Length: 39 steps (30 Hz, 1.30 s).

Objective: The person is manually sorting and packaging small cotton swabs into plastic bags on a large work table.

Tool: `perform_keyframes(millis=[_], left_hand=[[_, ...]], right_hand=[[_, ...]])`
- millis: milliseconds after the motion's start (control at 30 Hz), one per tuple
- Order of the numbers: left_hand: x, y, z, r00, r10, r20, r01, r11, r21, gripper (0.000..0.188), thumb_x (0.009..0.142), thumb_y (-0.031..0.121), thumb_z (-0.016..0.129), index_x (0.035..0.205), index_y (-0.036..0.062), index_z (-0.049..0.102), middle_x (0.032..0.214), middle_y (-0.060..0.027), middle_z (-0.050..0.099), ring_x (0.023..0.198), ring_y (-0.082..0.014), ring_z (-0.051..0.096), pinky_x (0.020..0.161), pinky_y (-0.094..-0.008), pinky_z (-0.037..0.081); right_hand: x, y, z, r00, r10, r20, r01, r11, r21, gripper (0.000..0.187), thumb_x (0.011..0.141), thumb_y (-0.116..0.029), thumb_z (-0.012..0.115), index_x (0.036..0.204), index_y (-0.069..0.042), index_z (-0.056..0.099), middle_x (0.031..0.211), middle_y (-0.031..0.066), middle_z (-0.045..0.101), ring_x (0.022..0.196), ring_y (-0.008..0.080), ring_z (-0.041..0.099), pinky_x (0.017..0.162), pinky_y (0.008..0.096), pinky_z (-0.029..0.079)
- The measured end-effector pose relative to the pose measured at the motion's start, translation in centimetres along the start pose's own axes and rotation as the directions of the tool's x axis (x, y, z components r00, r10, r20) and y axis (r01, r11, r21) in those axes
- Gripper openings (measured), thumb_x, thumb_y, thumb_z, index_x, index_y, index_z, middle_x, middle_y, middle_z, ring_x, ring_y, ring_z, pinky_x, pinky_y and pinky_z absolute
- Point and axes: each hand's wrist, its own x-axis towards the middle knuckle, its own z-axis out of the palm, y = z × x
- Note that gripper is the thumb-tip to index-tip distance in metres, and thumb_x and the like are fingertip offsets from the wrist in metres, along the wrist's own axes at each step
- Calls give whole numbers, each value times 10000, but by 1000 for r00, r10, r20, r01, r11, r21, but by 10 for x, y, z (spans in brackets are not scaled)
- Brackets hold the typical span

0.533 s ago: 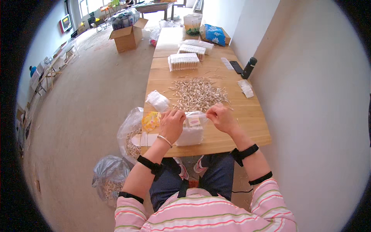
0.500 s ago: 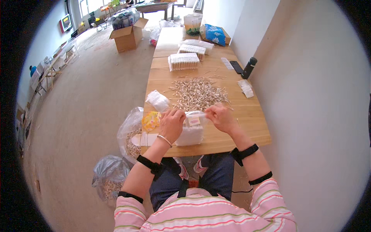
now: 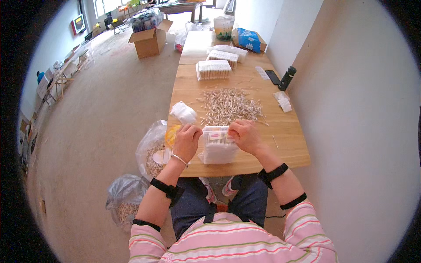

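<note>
A clear plastic bag point(image 3: 219, 154) filled with small packs of cotton swabs stands at the near edge of the table. My left hand point(image 3: 187, 141) is closed in a pinch at the left end of the bag's top edge. At the right end of that edge, my right hand point(image 3: 245, 136) pinches the plastic, its fingers curled and partly hiding the bag's corner. Just beyond lies a loose pile of cotton swabs point(image 3: 230, 106). Some folded white plastic bags point(image 3: 183, 112) lie beyond my left hand, and a yellow piece of packaging point(image 3: 171, 135) is beside it.
Filled swab bags point(image 3: 214, 70) are lined up farther along the wooden table point(image 3: 285, 144). A dark bottle point(image 3: 287, 78) and a phone point(image 3: 272, 77) stand near the right wall. Bags of loose swabs point(image 3: 153, 162) sit left of the table, and a cardboard box point(image 3: 149, 44) is on the floor.
My left hand has shifted slightly left along the bag's top edge, and my right hand has come a little inward over its right corner. The view has shifted slightly.
</note>
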Motion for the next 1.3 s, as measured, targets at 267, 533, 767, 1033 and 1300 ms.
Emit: perform_keyframes(millis=[267,533,767,1033,1300], left_hand=[[4,7,-6,1000,-16,-13,16,999,-45,68,795,102,616,807,37,601,785,-128,578,783,-323,552,702,-396,445],[9,13,-9,998,-62,-34,56,988,-145,122,790,132,641,790,23,586,771,-118,580,761,-292,566,699,-372,450],[-12,-28,5,896,-331,-297,221,911,-347,199,839,175,621,944,11,580,841,-105,604,789,-216,575,737,-323,459],[-84,-59,61,799,-566,203,597,702,-389,497,909,257,540,1293,-19,387,1202,-200,531,1129,-265,511,932,-351,412],[-99,-61,104,778,-518,356,612,495,-617,590,958,285,420,1426,29,168,1422,-187,300,1314,-256,302,1063,-329,251]], right_hand=[[9,-34,0,995,-70,-69,57,982,-181,140,821,-262,595,852,-126,605,873,65,593,915,255,572,814,397,431],[4,-20,13,987,-114,-112,127,985,118,84,836,-158,580,838,-75,570,809,84,596,681,255,600,559,352,472],[-29,26,22,839,529,129,-408,452,793,72,895,-147,545,869,-90,579,694,-27,533,619,74,481,529,254,408],[-108,107,109,537,784,311,-626,124,770,146,929,-182,506,928,-57,583,752,12,587,666,98,547,594,254,454],[-108,111,122,617,782,88,-607,403,685,457,966,-405,343,1322,-122,392,1233,100,528,1124,245,494,947,365,383]])
